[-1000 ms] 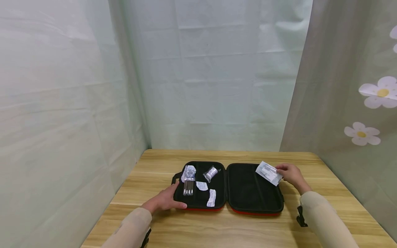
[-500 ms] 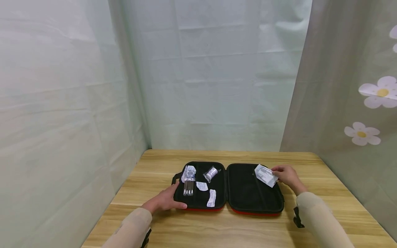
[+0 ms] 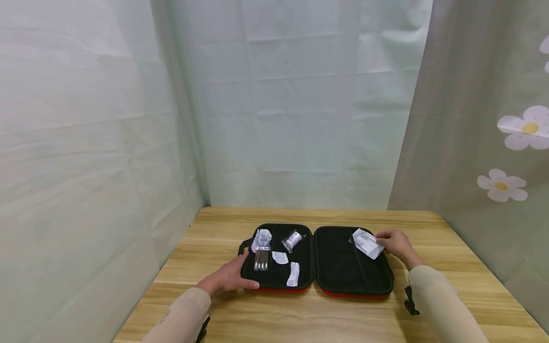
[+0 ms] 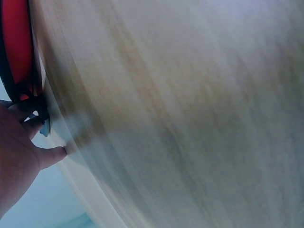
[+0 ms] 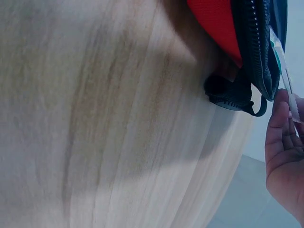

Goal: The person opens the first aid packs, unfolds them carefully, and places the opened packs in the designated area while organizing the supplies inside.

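Observation:
A zip-up case (image 3: 339,267) with a black inside and red outside lies unfolded on the wooden table. My right hand (image 3: 396,244) pinches the right end of a flat white packet (image 3: 367,243) with printed text, over the back right of the case's right half. In the right wrist view, the packet (image 5: 288,80) shows edge-on between thumb and fingers, beside the black zipper. My left hand (image 3: 231,275) rests at the left half's front left corner, thumb extended along the front edge. In the left wrist view, its fingers are beside the black carry handle (image 4: 35,107).
In the left half lie a clear pack of cotton swabs (image 3: 261,259), a wrapped bandage roll (image 3: 292,240) and small white packets (image 3: 293,274). The table (image 3: 300,319) extends around the case. Pale curtains (image 3: 300,119) enclose the back and sides.
My right hand has moved a little left and down with the white packet, bringing it further over the case's right half. My left hand has stayed in place.

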The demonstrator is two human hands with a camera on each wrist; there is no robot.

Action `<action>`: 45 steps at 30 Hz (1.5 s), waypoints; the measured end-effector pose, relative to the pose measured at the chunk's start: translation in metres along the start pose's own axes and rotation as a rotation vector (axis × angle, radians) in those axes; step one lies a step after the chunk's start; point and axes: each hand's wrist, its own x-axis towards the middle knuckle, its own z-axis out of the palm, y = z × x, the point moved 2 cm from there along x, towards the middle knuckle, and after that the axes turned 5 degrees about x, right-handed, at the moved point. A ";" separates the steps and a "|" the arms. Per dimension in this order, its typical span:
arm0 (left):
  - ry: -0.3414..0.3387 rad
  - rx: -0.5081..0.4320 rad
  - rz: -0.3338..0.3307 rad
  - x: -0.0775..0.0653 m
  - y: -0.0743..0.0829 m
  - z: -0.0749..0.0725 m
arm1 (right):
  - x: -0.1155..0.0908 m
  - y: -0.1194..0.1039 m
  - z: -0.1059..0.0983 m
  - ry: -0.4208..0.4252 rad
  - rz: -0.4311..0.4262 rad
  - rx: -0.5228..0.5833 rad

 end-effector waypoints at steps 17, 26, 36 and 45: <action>0.006 0.003 -0.002 0.000 0.001 -0.002 | 0.000 0.004 0.004 0.001 0.024 0.020; -0.001 0.002 -0.015 -0.002 0.003 -0.001 | 0.001 0.000 0.011 -0.005 0.030 0.002; 0.000 0.011 -0.016 -0.001 0.001 -0.002 | 0.002 -0.002 0.014 -0.009 0.025 0.008; -0.005 0.017 -0.018 -0.003 0.002 -0.002 | 0.002 -0.005 0.022 -0.040 0.016 0.027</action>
